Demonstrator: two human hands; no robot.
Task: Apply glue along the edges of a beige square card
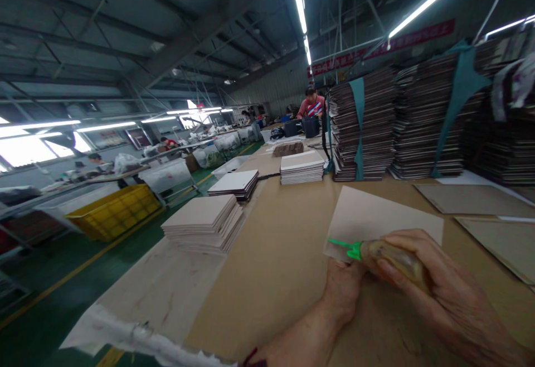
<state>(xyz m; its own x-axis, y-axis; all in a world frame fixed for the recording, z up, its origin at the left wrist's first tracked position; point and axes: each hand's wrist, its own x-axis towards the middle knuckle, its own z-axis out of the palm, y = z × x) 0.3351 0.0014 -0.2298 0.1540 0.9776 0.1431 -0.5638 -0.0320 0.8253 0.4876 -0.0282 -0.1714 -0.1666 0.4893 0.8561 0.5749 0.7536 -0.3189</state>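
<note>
My right hand (434, 283) is wrapped round a glue bottle (393, 258) with amber-coloured contents and a green nozzle. The bottle lies nearly level, its nozzle pointing left over the near left corner of a pale beige board (380, 213). That board rests in front of me on the brown-covered table (267, 278). My left hand (345, 289) is at the board's near edge, just below the nozzle. Its fingers are mostly hidden behind the bottle and my right hand, so their grip on the board does not show.
Stacks of boards stand left, a beige one (200, 213) and a white-topped one (234, 182), with another stack (303, 166) farther back. Tall dark piles (363, 127) rise at right, near flat panels (480, 198). A person (311, 107) works at the far end. A yellow bin (115, 211) stands across the aisle.
</note>
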